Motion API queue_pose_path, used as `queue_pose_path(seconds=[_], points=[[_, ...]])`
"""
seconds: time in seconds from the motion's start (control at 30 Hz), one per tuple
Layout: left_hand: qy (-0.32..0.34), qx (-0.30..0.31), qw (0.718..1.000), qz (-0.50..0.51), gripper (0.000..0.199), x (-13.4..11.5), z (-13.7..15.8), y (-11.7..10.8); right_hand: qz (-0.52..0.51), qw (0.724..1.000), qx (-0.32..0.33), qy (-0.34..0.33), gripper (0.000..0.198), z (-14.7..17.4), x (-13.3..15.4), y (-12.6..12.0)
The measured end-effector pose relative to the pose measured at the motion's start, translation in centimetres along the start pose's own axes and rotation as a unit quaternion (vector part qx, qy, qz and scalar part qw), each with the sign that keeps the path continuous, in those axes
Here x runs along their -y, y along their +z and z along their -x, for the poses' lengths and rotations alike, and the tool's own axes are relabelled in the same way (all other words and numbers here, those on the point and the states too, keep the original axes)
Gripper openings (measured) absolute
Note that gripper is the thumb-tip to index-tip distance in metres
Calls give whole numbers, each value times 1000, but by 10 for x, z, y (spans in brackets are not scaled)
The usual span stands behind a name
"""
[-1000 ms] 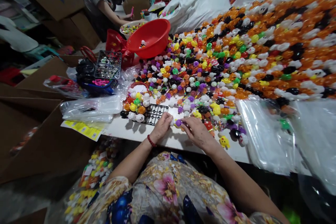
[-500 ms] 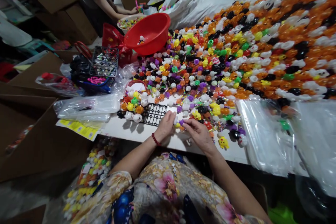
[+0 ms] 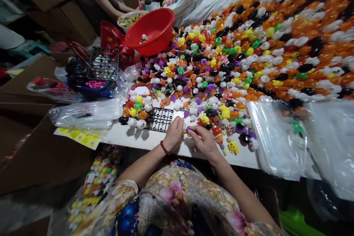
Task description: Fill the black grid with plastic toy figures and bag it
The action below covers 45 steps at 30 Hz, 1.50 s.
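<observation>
My left hand [image 3: 174, 133], with a red bead bracelet at the wrist, is closed in a pinch just above the table's front part. My right hand [image 3: 203, 141] faces it, thumb and fingertips pinched on a small purple plastic piece [image 3: 187, 129]. A bit of white shows where the piece meets my left fingertips; the rest is hidden by the fingers. Just left of my left hand lies a black grid rack [image 3: 163, 119], with several colourful toy heads [image 3: 135, 112] standing at its left end. A yellow toy head [image 3: 232, 147] and a red-topped stick [image 3: 218, 134] lie right of my right hand.
A heap of colourful toy heads [image 3: 265, 59] covers the table's back and right. Clear plastic bags [image 3: 273, 140] lie at the front right, more bags [image 3: 88, 112] at left. A red basin [image 3: 155, 25] stands behind. Another person's arm [image 3: 106, 2] reaches toward a bowl [image 3: 129, 20].
My hands are closer together, and the purple piece sits nearer my left fingertips. The red-topped stick shows more fully beside my right hand. The whole view has shifted slightly.
</observation>
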<state>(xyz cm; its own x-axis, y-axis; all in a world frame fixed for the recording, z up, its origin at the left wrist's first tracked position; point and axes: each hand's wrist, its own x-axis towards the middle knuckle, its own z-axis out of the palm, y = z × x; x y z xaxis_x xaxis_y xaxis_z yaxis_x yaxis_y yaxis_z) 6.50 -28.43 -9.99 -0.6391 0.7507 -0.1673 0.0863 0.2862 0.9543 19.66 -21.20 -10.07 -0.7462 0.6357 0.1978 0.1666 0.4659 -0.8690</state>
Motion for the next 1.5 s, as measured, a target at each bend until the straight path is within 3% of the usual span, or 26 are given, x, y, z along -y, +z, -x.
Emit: queue_pose_path(seconds=[0.17, 0.27, 0.37, 0.5, 0.57, 0.7, 0.83, 0.97, 1.1, 1.23, 1.33, 1.4, 1.5], points=[[-4, 20, 1000, -13, 40, 11, 9, 9, 21, 1000, 12, -7, 21, 4, -3, 13], [-6, 53, 997, 57, 44, 11, 5, 3, 25, 999, 22, -8, 23, 2, -7, -1], [-9, 37, 993, 112, 47, 10, -6, -10, 107, 993, -45, -14, 29, -5, -15, -32], [-25, -20, 996, 85, 39, 17, -20, -27, 313, 938, -148, 3, 33, -24, -22, -56], [-29, -51, 996, 68, 33, 22, -26, -30, 364, 924, -114, -14, 32, -38, -20, -44], [14, -88, 995, 40, 19, 17, -44, -25, 389, 916, 53, -84, 38, -75, -13, 10], [71, -136, 988, -20, 12, -7, -81, -18, 417, 899, 108, -73, 28, -105, -15, 46], [88, -183, 975, -90, 4, -34, -132, -15, 381, 914, 113, -76, 20, -110, -23, 47], [102, -209, 967, -106, 11, -57, -177, -9, 345, 929, 87, -105, 33, -93, -26, 34], [101, -243, 942, -209, 26, -71, -204, 2, 309, 945, 59, -85, 40, -63, -26, 23], [96, -234, 929, -270, 18, -74, -214, 9, 272, 960, 32, -61, 41, -41, -29, 18], [116, -244, 932, -242, 13, -72, -214, 11, 227, 972, 12, -56, 42, -30, -32, 14], [156, -272, 944, -106, 17, -67, -204, 13, 145, 988, -24, -40, 39, -21, -34, 1]])
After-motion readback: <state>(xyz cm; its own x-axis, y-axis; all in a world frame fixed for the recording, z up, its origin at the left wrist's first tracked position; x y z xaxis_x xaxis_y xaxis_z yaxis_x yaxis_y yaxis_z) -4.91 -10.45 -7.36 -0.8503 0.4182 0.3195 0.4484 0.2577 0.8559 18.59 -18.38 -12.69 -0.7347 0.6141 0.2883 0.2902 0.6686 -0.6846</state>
